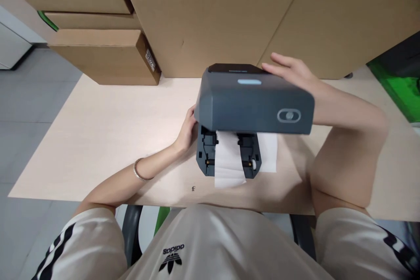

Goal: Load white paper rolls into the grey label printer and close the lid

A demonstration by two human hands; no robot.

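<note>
In the middle of the table stands a dark grey label printer with its lid raised. A strip of white paper comes out from under the lid, over the roller, and hangs past the front edge. My left hand holds the left side of the printer, its fingertips hidden by the body. At the right end of the lid, my right hand grips its edge. Two fingers lie stretched at the top; the rest of this hand is hidden behind the lid. Another piece of white paper lies beside the base.
Large cardboard boxes stand stacked along the back of the table. A smaller flat box sits at the back left. Something green and black is at the far right. Chair armrests show below the front edge.
</note>
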